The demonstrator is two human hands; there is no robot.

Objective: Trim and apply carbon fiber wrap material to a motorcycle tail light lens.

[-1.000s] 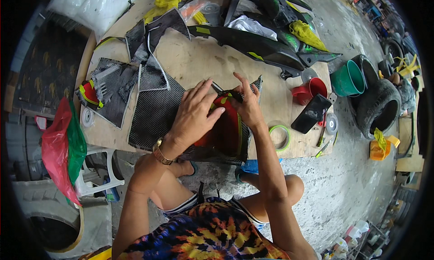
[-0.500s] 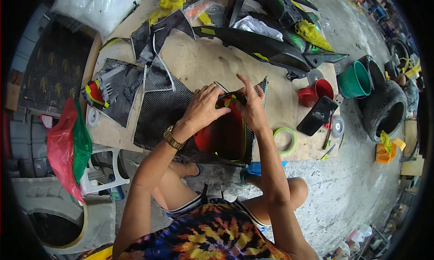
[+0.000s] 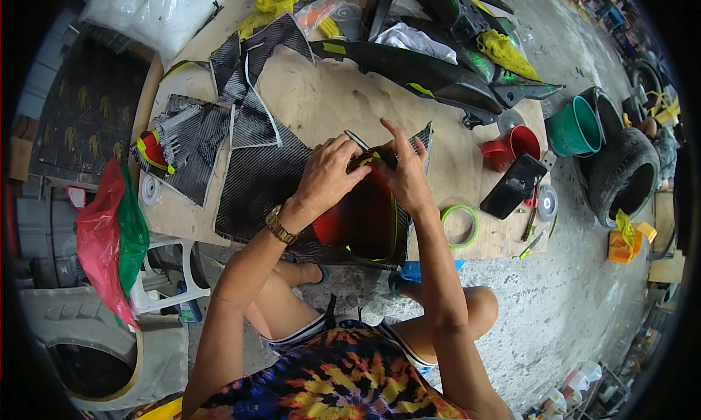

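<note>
A shaped panel with a red inner face (image 3: 358, 219) lies at the table's near edge, bordered with yellow-green tape (image 3: 370, 159). It rests on a black woven carbon-fibre sheet (image 3: 255, 179). At its far edge, my left hand (image 3: 328, 175) is closed, thumb and fingertips pinching dark material by the tape. Opposite it, my right hand (image 3: 404, 173) pinches the same edge between thumb and fingers, its other fingers raised. A slim silver pen-like tool (image 3: 356, 139) sticks out between my hands; which one holds it I cannot tell. My fingers partly hide the pinched edge.
Carbon-fibre offcuts (image 3: 193, 142) lie left, with a small red piece (image 3: 152, 150) on them. Dark fairings (image 3: 423, 77) fill the far side. To the right are a green tape roll (image 3: 459, 226), phone (image 3: 512, 187), red mug (image 3: 511, 148) and green bucket (image 3: 575, 128).
The yellow-green tape between my fingertips shows slightly less than before. Both hands keep almost the same place at the panel's far edge.
</note>
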